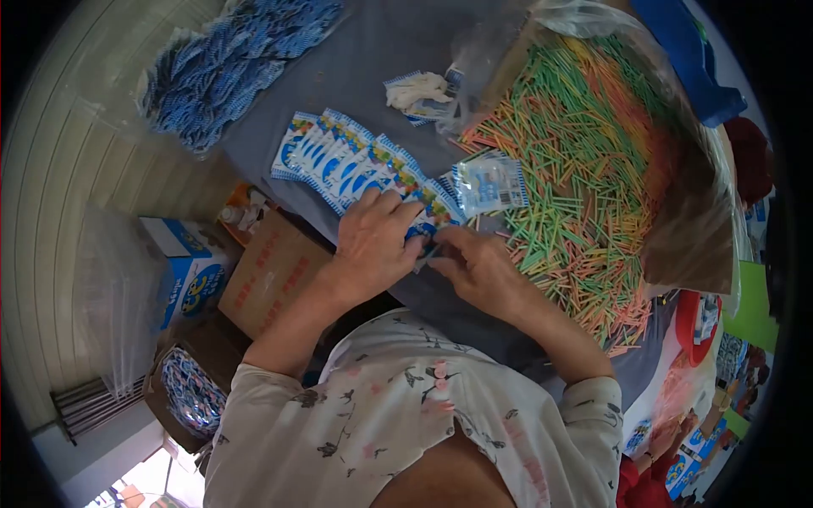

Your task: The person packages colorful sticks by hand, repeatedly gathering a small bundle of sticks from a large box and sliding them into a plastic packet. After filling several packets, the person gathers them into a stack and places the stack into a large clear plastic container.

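My left hand rests with bent fingers on the near end of a fanned row of blue and white packets. Beside it, my right hand pinches the edge of a packet at the row's right end; thumb and index finger are close together. A single clear-and-blue packet lies just beyond my right hand, touching a big heap of green, orange and yellow sticks. Farther back, a white crumpled item lies on another packet. What is under my left fingers is partly hidden.
A pile of blue checked wrappers lies at the back left. Cardboard boxes and a blue and white box stand to the left. Clear plastic surrounds the heap; a blue object and a red basin are at the right. Another person's arm shows lower right.
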{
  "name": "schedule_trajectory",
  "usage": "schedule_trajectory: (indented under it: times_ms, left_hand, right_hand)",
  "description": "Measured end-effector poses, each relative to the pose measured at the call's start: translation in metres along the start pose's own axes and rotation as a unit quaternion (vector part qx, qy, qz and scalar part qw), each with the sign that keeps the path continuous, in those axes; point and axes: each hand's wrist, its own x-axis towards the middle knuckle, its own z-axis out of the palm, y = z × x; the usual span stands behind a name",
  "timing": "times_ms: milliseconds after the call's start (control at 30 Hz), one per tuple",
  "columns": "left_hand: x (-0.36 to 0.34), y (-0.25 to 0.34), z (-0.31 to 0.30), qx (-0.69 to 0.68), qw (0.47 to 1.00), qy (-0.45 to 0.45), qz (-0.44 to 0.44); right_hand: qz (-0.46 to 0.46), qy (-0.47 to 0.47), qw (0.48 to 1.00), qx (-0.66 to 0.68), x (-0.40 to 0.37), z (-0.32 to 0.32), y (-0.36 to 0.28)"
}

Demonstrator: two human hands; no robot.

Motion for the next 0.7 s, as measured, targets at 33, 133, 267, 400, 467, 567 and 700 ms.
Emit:
schedule_trajectory:
  times_ms: [33, 133, 267, 400, 467, 567, 700]
  left_hand:
    - [0.003, -0.007, -0.005, -0.009, 0.999, 0.034, 0.014]
    - [0.020, -0.068, -0.043, 0.114, 0.981, 0.148, -0.052]
    - [0.058, -0.142, -0.086, -0.014, 0.946, -0.117, -0.303]
    - [0.066, -0.165, -0.072, -0.127, 0.949, -0.079, -0.278]
    - [0.074, -0.172, -0.073, -0.084, 0.952, -0.106, -0.273]
    - [0.078, -0.166, -0.074, -0.132, 0.944, -0.164, -0.253]
    - [0.078, -0.148, -0.078, -0.071, 0.949, -0.196, -0.238]
  right_hand:
    - [0.001, 0.020, 1.000, 0.005, 0.003, 0.006, -0.007]
    - [0.088, -0.007, 0.996, 0.003, 0.013, 0.007, -0.012]
    - [0.081, 0.022, 0.996, -0.034, 0.028, 0.015, -0.022]
    - [0.039, 0.086, 0.991, -0.095, 0.044, 0.033, -0.017]
    - [0.048, 0.085, 0.990, -0.100, 0.047, 0.035, -0.019]
    - [0.083, 0.051, 0.992, -0.075, 0.059, 0.035, -0.022]
    - [0.056, 0.070, 0.994, -0.056, 0.070, 0.041, -0.019]
